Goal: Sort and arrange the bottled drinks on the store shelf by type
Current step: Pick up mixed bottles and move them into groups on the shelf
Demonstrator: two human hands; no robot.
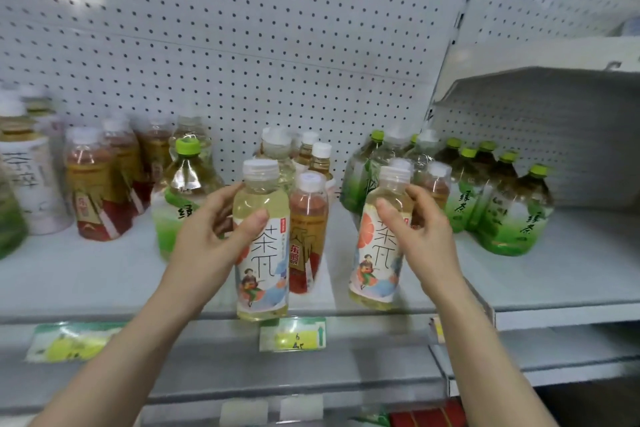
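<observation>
At shelf (554,274): hands (211,239) (420,236) grip pale-tea bottles (265,281) (375,274).

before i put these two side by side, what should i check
1. Left hand has a firm grip on the left pale tea bottle: ok.
2. Right hand has a firm grip on the right pale tea bottle: ok.
3. Both labels are the same type, with the same characters and figure: ok.
4. White caps are on both bottles: ok.
5. The gap between them is free: not ok, the red-label bottle stands there.
6. Both bases rest on the shelf: cannot tell.
</observation>
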